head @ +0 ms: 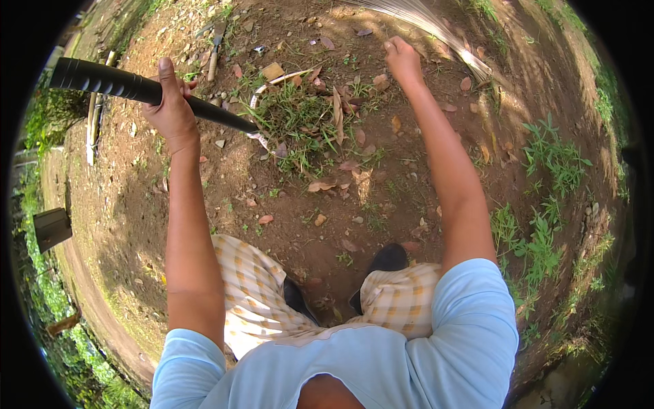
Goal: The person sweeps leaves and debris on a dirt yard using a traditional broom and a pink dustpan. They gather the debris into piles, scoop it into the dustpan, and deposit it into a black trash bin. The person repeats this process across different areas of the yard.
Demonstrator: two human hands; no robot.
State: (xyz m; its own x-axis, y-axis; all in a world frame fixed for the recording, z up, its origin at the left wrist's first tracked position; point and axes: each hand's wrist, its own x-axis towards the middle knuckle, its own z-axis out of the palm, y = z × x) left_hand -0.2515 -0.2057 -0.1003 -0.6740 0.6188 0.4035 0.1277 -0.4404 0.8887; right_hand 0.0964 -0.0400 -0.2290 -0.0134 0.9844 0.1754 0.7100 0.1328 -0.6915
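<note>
My left hand [172, 105] grips the black ribbed handle [115, 84] of a long-handled tool. Its lower end meets a pale curved rim [259, 96], perhaps that of a dustpan, largely covered by a heap of cut grass and dry leaves [301, 112]. My right hand [403, 59] hangs over the soil with its fingers curled, and nothing shows in it. Just beyond that hand, a stick broom [434, 25] of thin pale ribs lies on the ground, its bristles running off the top edge.
Bare brown soil [245, 194] is strewn with leaves and pebbles. A small hand tool with a wooden handle [213, 64] lies at upper left. Green weeds [541, 245] grow at right. My dark shoes [388, 257] stand close to the heap. A dark box-like object [52, 229] stands far left.
</note>
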